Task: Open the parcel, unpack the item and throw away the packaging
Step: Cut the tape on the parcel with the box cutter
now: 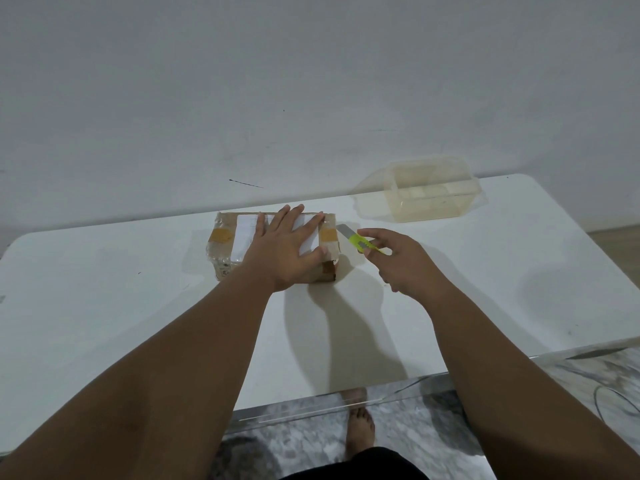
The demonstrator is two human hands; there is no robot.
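The parcel point(273, 245), a small cardboard box wrapped in clear tape with a white label on top, sits a little left of the middle of the frame, on the far half of the white table point(104, 306). The left hand point(289, 252) lies flat on its lid, fingers spread and thumb hooked over the near right corner, pressing it down rather than gripping it. The right hand point(401, 263) is closed around a yellow-green box cutter point(360, 242), just right of the parcel, with the blade out and pointing up-left toward the box's right end. Blade and cardboard look close, but I cannot tell whether they touch.

This seems to be step 1, opening: the tape looks uncut and the flaps shut. The next move calls for laying the blade on a taped seam and drawing it shallowly, so the item inside is not scored, while keeping the left fingers off the cutting line. A clear plastic tub point(433, 194) stands empty at the upper right.
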